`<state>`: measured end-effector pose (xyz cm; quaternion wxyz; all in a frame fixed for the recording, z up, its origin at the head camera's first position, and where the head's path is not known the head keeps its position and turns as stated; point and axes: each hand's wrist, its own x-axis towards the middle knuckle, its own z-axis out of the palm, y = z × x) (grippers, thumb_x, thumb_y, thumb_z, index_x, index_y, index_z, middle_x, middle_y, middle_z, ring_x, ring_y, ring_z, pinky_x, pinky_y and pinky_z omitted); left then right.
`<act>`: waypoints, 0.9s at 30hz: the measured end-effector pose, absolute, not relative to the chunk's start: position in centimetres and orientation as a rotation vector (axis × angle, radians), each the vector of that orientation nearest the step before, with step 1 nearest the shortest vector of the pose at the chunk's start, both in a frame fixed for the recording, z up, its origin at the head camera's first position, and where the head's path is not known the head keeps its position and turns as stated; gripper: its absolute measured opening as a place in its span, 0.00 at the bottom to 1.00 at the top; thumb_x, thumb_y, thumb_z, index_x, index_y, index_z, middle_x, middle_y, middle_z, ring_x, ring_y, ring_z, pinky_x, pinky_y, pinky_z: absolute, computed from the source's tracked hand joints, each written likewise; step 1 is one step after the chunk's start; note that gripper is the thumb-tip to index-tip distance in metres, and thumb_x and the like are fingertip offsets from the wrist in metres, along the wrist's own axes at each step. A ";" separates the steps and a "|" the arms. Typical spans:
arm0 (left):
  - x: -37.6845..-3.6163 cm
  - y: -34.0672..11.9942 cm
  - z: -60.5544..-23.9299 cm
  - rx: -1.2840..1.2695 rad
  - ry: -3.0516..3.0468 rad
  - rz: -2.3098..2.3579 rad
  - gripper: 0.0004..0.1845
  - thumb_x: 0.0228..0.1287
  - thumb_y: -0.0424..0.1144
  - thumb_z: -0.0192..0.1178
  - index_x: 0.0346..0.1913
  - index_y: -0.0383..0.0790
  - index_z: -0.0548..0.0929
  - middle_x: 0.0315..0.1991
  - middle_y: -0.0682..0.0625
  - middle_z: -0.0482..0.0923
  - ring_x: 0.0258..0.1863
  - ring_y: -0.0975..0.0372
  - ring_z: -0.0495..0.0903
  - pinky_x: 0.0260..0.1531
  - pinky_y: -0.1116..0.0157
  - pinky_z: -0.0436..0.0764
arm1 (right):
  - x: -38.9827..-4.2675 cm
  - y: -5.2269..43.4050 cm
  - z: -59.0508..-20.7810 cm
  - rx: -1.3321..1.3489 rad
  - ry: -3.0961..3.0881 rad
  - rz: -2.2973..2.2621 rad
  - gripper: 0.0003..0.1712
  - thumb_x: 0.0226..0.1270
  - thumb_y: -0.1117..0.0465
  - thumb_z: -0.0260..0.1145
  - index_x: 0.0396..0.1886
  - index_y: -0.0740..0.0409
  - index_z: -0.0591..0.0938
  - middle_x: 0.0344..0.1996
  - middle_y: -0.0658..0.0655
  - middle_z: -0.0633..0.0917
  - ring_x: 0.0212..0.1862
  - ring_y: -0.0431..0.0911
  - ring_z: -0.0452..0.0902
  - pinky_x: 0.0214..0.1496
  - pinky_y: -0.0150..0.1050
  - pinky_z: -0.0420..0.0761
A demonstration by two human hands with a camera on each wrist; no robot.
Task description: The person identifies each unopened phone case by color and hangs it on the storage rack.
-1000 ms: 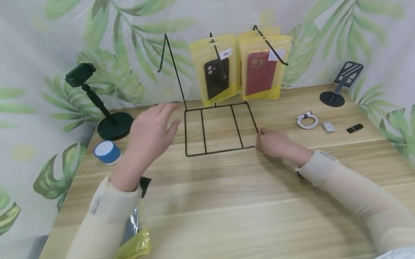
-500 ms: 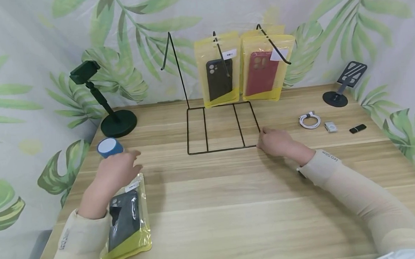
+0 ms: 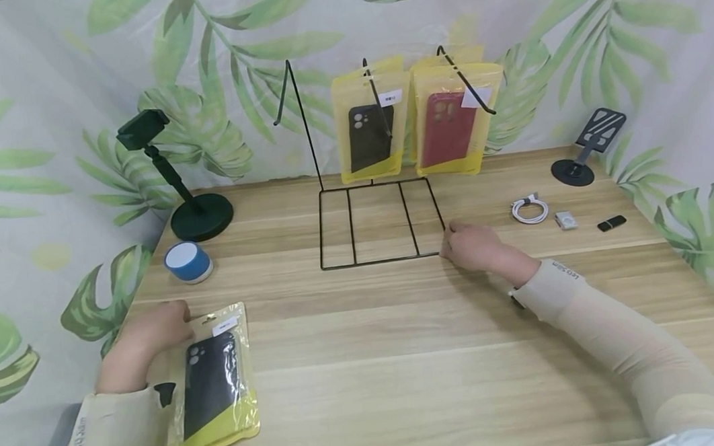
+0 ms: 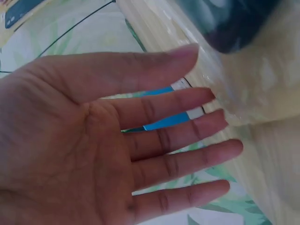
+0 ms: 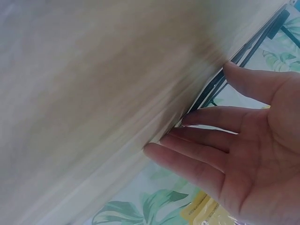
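My left hand (image 3: 155,328) is beside the upper left edge of a clear yellow-edged bag (image 3: 248,390) with a black phone case inside, lying on the table. In the left wrist view the left fingers (image 4: 187,152) are extended and spread, with the thumb apart; whether they touch the bag cannot be told. At the front right corner of a black wire display rack (image 3: 371,262), my right hand (image 3: 473,246) holds the base between thumb and fingers. From the rack's hooks hang a bagged black phone case (image 3: 369,141) and a bagged red phone case (image 3: 447,129); the left hook (image 3: 282,97) is bare.
A dark green stand (image 3: 202,217) and a blue-and-white round container (image 3: 187,261) are at the left. To the right lie a coiled white cable (image 3: 529,210), a small silver device (image 3: 565,221) and a black USB stick (image 3: 611,223). Behind them is a phone stand (image 3: 572,171).
My left hand has come from near the rack's left side down to the bag at the left, passing the blue container. The right hand has stayed at the rack's corner.
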<state>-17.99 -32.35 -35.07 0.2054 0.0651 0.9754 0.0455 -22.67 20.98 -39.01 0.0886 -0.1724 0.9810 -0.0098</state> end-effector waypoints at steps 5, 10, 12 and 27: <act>-18.2 -33.1 -35.7 0.178 2.712 0.128 0.14 0.55 0.32 0.59 0.41 0.23 0.78 0.33 0.35 0.80 0.29 0.51 0.75 0.29 0.53 0.79 | -22.7 21.0 -39.1 -0.509 2.923 -0.032 0.31 0.77 0.50 0.53 0.65 0.72 0.73 0.65 0.70 0.75 0.64 0.63 0.75 0.53 0.63 0.81; -18.5 -33.1 -36.0 0.147 2.709 0.125 0.13 0.54 0.31 0.59 0.41 0.24 0.78 0.33 0.36 0.80 0.28 0.52 0.74 0.28 0.54 0.78 | -22.7 21.1 -39.2 -0.494 2.927 -0.035 0.31 0.77 0.50 0.54 0.65 0.71 0.74 0.65 0.69 0.75 0.64 0.63 0.75 0.53 0.63 0.81; -18.5 -33.1 -36.0 0.142 2.703 0.136 0.12 0.53 0.31 0.59 0.39 0.24 0.79 0.32 0.37 0.80 0.28 0.52 0.74 0.28 0.55 0.78 | -22.7 21.1 -39.2 -0.486 2.922 -0.034 0.31 0.77 0.49 0.53 0.66 0.71 0.73 0.66 0.69 0.75 0.64 0.63 0.75 0.54 0.63 0.81; -18.3 -32.4 -34.9 0.349 2.788 0.365 0.05 0.62 0.32 0.59 0.29 0.38 0.76 0.24 0.49 0.73 0.25 0.58 0.70 0.24 0.64 0.68 | -22.7 21.1 -39.3 -0.494 2.918 -0.035 0.31 0.77 0.49 0.54 0.66 0.70 0.74 0.64 0.68 0.76 0.63 0.62 0.76 0.52 0.62 0.82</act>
